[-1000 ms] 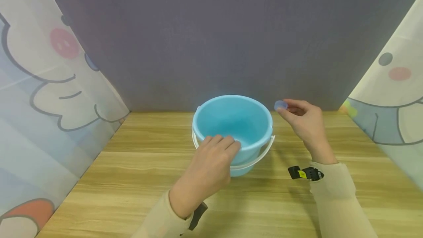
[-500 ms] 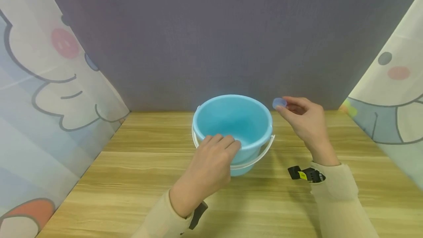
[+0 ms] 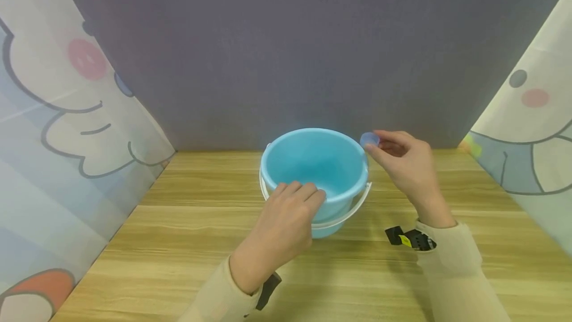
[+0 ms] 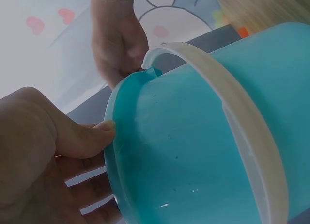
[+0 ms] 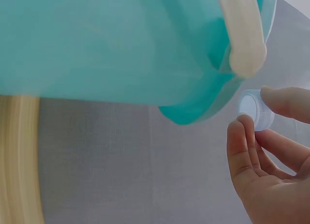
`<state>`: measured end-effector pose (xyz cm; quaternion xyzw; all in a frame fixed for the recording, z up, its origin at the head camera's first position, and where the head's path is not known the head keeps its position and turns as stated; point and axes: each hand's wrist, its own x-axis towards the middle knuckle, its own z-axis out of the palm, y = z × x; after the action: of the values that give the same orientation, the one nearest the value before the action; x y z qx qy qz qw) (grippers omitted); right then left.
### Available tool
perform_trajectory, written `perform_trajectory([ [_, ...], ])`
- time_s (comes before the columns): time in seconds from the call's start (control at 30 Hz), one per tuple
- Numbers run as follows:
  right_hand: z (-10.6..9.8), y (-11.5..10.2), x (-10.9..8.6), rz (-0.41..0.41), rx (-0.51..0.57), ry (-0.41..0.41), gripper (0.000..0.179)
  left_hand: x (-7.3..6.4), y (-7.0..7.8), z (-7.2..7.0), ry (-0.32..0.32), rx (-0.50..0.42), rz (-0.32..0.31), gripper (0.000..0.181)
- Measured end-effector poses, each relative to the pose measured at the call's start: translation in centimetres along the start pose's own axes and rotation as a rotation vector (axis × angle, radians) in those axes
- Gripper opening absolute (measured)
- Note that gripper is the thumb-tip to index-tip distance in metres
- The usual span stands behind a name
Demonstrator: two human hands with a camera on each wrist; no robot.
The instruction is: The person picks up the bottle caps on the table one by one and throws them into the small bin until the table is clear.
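Observation:
A light blue bucket [image 3: 332,210] with a white handle [image 3: 341,221] stands upright on the wooden table, its mouth facing up. My left hand [image 3: 279,227] grips the near rim; in the left wrist view the thumb [image 4: 92,140] lies on the outer side and the fingers go over the edge. My right hand [image 3: 408,165] pinches a small translucent bluish bottle cap [image 3: 370,139] between thumb and fingers, right at the bucket's right rim. The right wrist view shows ridges on the side of the cap [image 5: 264,110]. No object shows in the visible part of the bucket's inside.
The wooden table [image 3: 187,242] ends at a dark grey panel [image 3: 286,53] close behind the bucket. Cartoon-printed curtains [image 3: 49,128] flank the table at left and right. Each wrist wears a black strap [image 3: 417,239].
My right hand has moved a little left with the cap, closer to the bucket's rim. The left hand and the bucket have stayed in place.

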<state>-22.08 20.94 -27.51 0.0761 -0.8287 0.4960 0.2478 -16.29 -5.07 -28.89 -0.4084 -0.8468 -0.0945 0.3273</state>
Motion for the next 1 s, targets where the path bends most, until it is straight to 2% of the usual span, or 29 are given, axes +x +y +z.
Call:
perform_trajectory([
  [0.4, 1.5, -0.8, -0.3, -0.077, 0.069, -0.019, 0.039, -0.1, -0.2, -0.3, 0.0, 0.001, -0.002, 0.041],
  [0.8, 2.3, -1.1, -0.6, -0.101, 0.068, -0.04, 0.036, -0.1, -0.2, -0.3, -0.011, 0.002, -0.001, 0.044],
  [1.0, 2.9, -1.4, -0.8, -0.091, 0.058, -0.079, 0.037, -0.1, -0.1, -0.4, -0.021, 0.008, -0.003, 0.045],
])
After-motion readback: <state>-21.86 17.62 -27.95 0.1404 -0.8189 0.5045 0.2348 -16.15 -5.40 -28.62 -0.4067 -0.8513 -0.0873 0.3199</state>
